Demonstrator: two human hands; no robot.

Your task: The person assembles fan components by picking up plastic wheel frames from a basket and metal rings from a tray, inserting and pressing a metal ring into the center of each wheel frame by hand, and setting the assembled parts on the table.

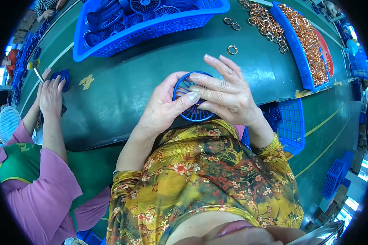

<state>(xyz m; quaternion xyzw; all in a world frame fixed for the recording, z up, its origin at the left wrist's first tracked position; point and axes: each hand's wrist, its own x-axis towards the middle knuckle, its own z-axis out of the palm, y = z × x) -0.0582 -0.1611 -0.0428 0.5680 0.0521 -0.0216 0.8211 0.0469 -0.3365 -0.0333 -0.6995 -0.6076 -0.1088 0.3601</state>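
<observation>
A round blue plastic grille [197,114], with thin ribs running out from its centre, is held up in front of my chest. My left hand [161,104] grips its left side, the thumb lying across the front toward the middle. On the right side, my right hand [232,94] has its thumb and nearer fingers against the grille's centre, while the outer fingers stick up and apart. A tiny coppery spot shows at the centre by the thumbs; the fingers hide most of it. Beyond my right hand, a loose copper-coloured ring [232,49] lies on the green tabletop [151,69].
A blue basket [151,34] of similar grilles stands at the far side. Copper rings [265,25] are heaped beside a blue tray [291,48] full of more. Another blue basket [293,122] sits right, below table level. At left, a co-worker's hand [52,96] holds a hammer [37,72].
</observation>
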